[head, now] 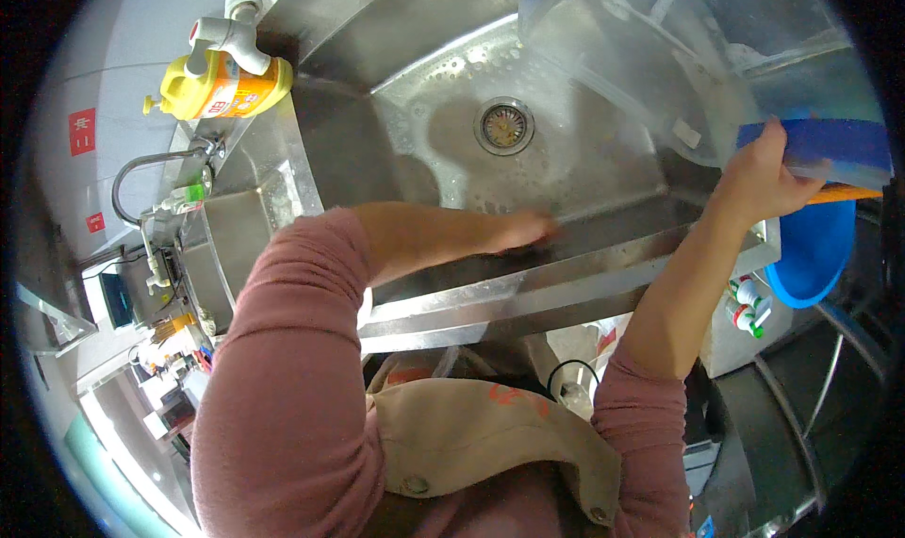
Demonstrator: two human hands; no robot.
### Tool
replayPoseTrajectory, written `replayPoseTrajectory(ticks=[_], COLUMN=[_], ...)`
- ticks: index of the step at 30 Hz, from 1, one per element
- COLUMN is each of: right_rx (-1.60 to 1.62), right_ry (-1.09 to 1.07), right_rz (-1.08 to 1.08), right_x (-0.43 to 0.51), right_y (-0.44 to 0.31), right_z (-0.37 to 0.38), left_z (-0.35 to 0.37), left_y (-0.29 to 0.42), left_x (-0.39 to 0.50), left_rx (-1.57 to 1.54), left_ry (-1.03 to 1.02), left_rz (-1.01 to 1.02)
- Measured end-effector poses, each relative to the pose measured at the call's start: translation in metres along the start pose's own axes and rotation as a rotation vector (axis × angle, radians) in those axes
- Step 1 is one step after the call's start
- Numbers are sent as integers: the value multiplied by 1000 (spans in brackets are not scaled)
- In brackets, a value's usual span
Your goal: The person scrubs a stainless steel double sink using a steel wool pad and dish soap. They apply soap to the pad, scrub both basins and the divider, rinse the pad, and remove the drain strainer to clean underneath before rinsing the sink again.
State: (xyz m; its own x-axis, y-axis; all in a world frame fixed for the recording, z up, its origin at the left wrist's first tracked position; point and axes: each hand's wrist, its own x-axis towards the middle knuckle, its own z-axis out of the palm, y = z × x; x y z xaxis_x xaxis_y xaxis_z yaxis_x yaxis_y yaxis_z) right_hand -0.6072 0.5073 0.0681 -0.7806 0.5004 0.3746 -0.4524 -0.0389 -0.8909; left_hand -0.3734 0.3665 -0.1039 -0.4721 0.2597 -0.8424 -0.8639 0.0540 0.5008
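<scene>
My left hand (527,231) is low inside a stainless steel sink (438,177), near its front wall; its fingers are blurred, and whether they hold anything cannot be told. The sink's round drain strainer (504,126) lies beyond that hand, with yellowish bits in it. At the right, my right hand (774,177) grips the blue-banded edge of a large clear plastic piece (636,64), a container or a sheet, which spans the sink's far right part. Wet patches and drops show on the sink floor.
A yellow jug with an orange label (237,89) stands by a white tap (230,39) at upper left. Left of the sink is a smaller basin (237,234) with a curved metal faucet (141,163). A blue plastic tub (813,255) and small bottles (746,304) are at the right.
</scene>
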Motion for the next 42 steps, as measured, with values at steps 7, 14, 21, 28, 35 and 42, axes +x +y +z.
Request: replayPoseTrajectory(ticks=[7, 14, 21, 28, 35, 42], right_rx=[-94, -187, -418, -295, -292, -344], right_ry=[-16, -119, -333, -431, -465, -320], right_rz=[-21, -73, -138, 92, 72, 111], right_x=[-5, -4, -6, -17, -7, -30], right_y=[-2, 6, -39, -77, -70, -127], right_z=[2, 5, 18, 3, -56, -98], left_z=[71, 22, 20, 29, 15, -30], left_y=[121, 47, 49, 19, 31, -72], left_x=[4, -74, -164, -217, -297, -454], left_rx=[-104, 851, 567, 499, -1297, -1479], left_ry=[170, 170, 322, 703, 162, 553], left_rz=[502, 130, 101, 769, 835, 1265])
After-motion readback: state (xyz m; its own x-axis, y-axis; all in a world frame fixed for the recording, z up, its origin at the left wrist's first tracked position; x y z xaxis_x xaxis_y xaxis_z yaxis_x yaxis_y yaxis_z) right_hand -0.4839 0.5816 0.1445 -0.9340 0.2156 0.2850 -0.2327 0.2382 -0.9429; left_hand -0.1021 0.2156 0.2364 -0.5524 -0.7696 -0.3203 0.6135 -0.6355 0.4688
